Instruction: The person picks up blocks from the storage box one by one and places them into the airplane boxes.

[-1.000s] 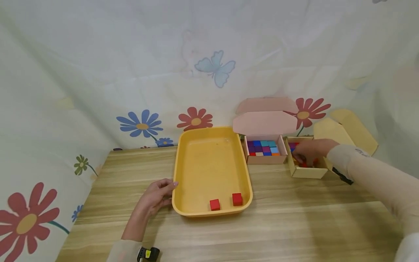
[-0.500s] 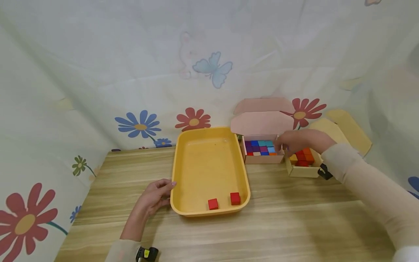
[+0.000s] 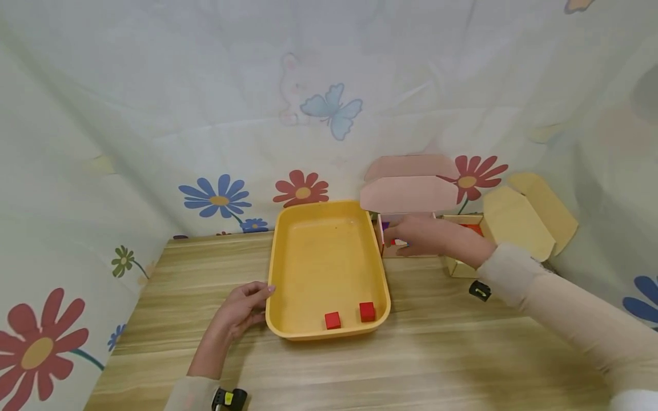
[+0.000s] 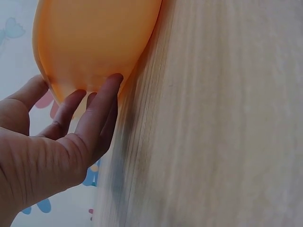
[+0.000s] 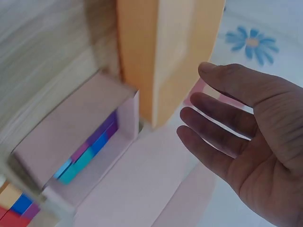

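Observation:
My left hand (image 3: 245, 308) holds the left rim of a yellow plastic tray (image 3: 273, 257). In the left wrist view its thumb is at the rim and its fingers lie along the outer wall. Inside the tray, near its front edge, sit two red cubes, one to the left (image 3: 332, 321) and one to the right (image 3: 367, 311). My right hand (image 3: 429, 235) is over a pink cardboard box (image 3: 418, 256) of coloured blocks and hides most of them. The right wrist view shows this hand's fingers extended and apart, holding nothing; blue, purple and teal blocks (image 5: 97, 142) show inside the box.
Right of the pink box stands an open yellow cardboard box (image 3: 459, 269) with red and orange blocks, partly behind my right wrist. Its lid (image 3: 519, 222) leans back. The pink lid (image 3: 408, 194) stands up before a flowered curtain (image 3: 216, 114). Everything rests on a wooden table (image 3: 319, 377).
My right hand has come out of the yellow box and moved left over the pink box. My left hand stays at the tray, and the red cubes have not moved.

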`<state>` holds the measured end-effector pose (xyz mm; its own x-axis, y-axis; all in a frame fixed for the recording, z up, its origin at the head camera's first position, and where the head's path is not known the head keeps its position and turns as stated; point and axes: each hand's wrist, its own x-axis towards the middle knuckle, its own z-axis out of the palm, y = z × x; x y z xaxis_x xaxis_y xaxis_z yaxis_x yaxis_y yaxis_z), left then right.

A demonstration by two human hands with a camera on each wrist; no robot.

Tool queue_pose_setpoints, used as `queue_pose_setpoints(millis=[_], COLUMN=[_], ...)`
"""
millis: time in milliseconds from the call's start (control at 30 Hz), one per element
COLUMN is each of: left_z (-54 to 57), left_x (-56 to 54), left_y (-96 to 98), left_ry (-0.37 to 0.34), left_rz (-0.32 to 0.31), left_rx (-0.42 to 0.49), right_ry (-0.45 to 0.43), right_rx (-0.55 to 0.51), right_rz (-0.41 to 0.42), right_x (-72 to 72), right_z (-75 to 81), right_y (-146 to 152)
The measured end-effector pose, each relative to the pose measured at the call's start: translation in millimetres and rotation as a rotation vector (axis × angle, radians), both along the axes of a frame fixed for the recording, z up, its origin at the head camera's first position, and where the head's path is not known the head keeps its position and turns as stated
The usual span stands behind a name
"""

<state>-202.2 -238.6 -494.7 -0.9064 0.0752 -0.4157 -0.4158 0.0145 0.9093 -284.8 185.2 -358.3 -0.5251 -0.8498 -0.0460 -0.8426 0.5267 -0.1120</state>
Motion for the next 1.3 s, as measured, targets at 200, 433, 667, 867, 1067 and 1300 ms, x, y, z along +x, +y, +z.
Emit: queue_pose_setpoints(millis=[200, 433, 667, 867, 1067, 1300], left_z=[0.1, -1.6, -0.2, 2.7, 2.3, 2.7], left_x=[0.1, 0.7, 1.4, 1.0, 1.0, 0.5], left_y=[-0.4, -3.9, -3.4, -0.3, 0.5, -0.4], left_ry=[-0.002, -0.008, -0.002, 0.01, 0.005, 0.001], left_rz=[-0.009, -0.004, 0.0, -0.017, -0.015, -0.022], left_rx=[0.004, 0.009, 0.021, 0.037, 0.028, 0.032], right_ry=[-0.048, -0.065, -0.029, -0.014, -0.064, -0.037], right_rx=[0.011, 0.13, 0.289, 0.352, 0.383, 0.392], right_rz=[0.051, 0.169, 0.304, 0.367, 0.407, 0.474], right_x=[18.9, 42.0, 62.0, 69.1, 70.1, 68.2], right_z=[2.4, -7.9, -31.4, -44.5, -49.8, -57.2], right_y=[-37, -83, -124, -139, -145, -149])
